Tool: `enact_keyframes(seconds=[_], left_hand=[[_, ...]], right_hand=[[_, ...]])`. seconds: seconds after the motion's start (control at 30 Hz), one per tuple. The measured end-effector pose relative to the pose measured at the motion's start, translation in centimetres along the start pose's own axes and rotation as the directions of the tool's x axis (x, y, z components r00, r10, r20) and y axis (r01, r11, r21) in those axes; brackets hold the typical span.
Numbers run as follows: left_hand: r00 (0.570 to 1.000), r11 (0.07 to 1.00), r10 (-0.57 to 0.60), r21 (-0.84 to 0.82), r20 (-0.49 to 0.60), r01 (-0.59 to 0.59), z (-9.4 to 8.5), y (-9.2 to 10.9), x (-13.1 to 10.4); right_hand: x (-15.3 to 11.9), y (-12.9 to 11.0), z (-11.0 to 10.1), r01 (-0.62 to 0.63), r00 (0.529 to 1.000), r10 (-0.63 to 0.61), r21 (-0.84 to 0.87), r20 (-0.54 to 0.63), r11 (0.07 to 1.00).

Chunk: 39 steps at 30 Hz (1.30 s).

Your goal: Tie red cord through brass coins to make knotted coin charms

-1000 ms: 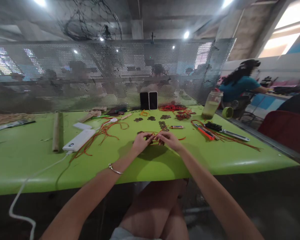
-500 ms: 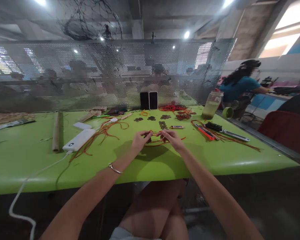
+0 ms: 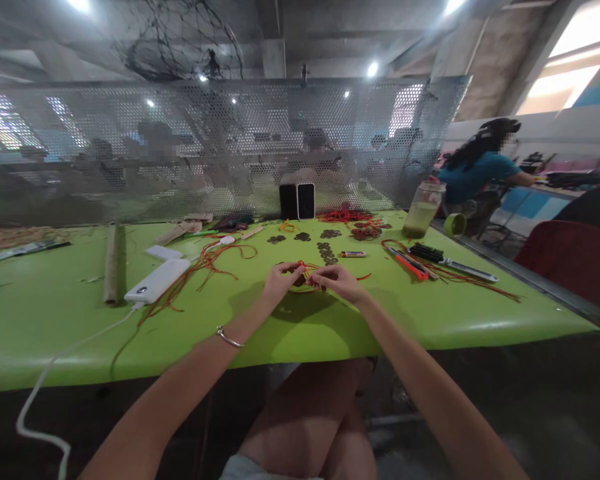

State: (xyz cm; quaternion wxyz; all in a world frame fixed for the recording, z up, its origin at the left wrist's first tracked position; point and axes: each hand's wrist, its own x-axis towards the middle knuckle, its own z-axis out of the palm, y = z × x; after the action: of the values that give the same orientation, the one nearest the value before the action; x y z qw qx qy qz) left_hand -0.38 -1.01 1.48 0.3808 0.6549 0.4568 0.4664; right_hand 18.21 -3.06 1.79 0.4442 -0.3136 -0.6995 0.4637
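Note:
My left hand [image 3: 282, 279] is closed in a pinch on a red cord [image 3: 310, 267], at a small red knot. Dark round coins [image 3: 299, 281] hang under its fingertips, partly hidden. To the right, my right hand [image 3: 337, 280] pinches the same cord close to the left fingertips. One loose end of the cord sticks out beyond the right hand. Past my hands lie small groups of dark coins [image 3: 327, 253] on the green tabletop [image 3: 300, 340]. A small glue stick or lighter-like tube [image 3: 354, 254] lies beside them; I cannot tell which.
At left lie a white power bank [image 3: 157, 280] with a cable, loose red cords [image 3: 213, 257] and a tube [image 3: 112, 267]. At right are a red-orange cutter [image 3: 415, 267], a black brush [image 3: 427, 253] and a bottle [image 3: 423, 210]. Phones [image 3: 306, 200] lean at the back. A person [image 3: 485, 160] sits beyond.
My right hand has shifted slightly left and down, closer to the left fingertips. The left hand keeps its pinch in nearly the same place.

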Motion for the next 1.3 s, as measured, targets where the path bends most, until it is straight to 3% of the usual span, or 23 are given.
enact_keyframes(seconds=[0.13, 0.43, 0.83, 0.97, 1.1, 1.17, 1.3], left_hand=[[1.0, 1.0, 0.01, -0.017, 0.025, -0.01, 0.0, -0.1, 0.1], [0.99, 0.996, 0.094, -0.016, 0.101, -0.092, 0.1, 0.2, -0.2], [0.995, 0.997, 0.075, -0.026, 0.066, -0.074, 0.2, -0.4, 0.3], [0.994, 0.997, 0.06, -0.058, 0.087, -0.055, 0.2, -0.6, 0.1], [0.99, 0.997, 0.059, -0.057, 0.129, -0.053, 0.3, -0.5, -0.1], [0.986, 0.997, 0.073, -0.045, 0.149, -0.067, 0.3, -0.4, -0.1], [0.972, 0.994, 0.105, -0.024, 0.211, -0.102, 0.3, -0.3, -0.1]], right_hand=[[-0.1, -0.3, 0.2, -0.03, 0.998, 0.032, -0.039, 0.057, 0.999], [0.2, 0.7, 0.0, -0.023, 1.0, 0.023, -0.073, -0.001, 0.997], [0.2, 0.5, 0.1, 0.035, 0.999, -0.032, -0.18, 0.017, 0.983], [0.1, 0.7, -0.3, 0.073, 0.982, -0.114, -0.26, -0.148, 0.963], [0.3, 0.9, -0.7, 0.098, 0.909, -0.234, -0.369, -0.345, 0.924], [0.5, 1.0, -0.8, 0.114, 0.905, -0.265, -0.409, -0.334, 0.905], [0.8, 1.3, -0.4, 0.166, 0.943, -0.273, -0.444, -0.191, 0.881]])
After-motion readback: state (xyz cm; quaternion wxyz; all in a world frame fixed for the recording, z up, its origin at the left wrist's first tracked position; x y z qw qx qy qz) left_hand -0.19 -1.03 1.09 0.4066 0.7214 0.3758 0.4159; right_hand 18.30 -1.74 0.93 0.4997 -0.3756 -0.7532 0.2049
